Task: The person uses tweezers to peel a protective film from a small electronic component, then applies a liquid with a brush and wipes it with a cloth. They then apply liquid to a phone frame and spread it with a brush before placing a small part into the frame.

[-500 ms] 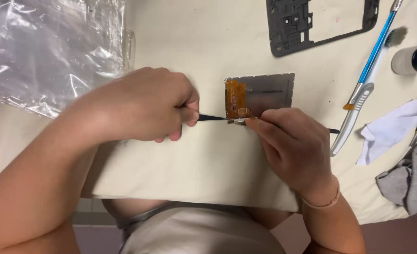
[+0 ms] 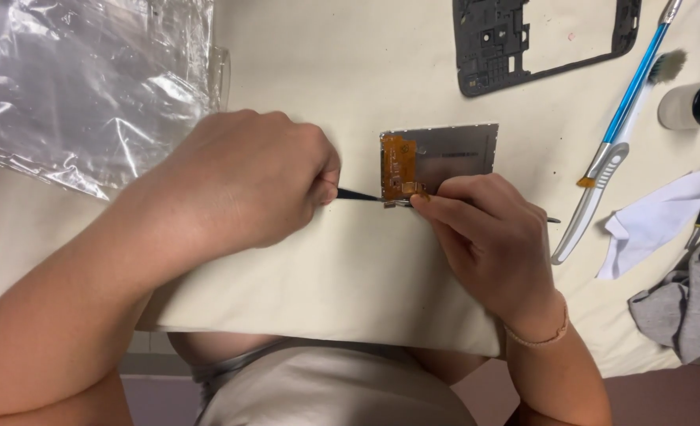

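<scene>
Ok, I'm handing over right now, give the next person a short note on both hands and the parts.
Left hand: gripping a thin black tool, tip at the orange flex cable.
Right hand: pinching the metal-backed display panel at its lower edge.
Black phone frame lies apart, farther up the cream cloth.
Done: frame off.
Left: flex remains on the panel.

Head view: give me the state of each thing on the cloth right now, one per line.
Left hand: closed on black tool, its tip at the panel's lower edge.
Right hand: pinching that edge.
Metal panel: flat, orange flex strip on top.
Black frame: lying apart, empty.
Blue brush: lying untouched.
White wipe: crumpled.
Plastic bag: crinkled, lying flat.
</scene>
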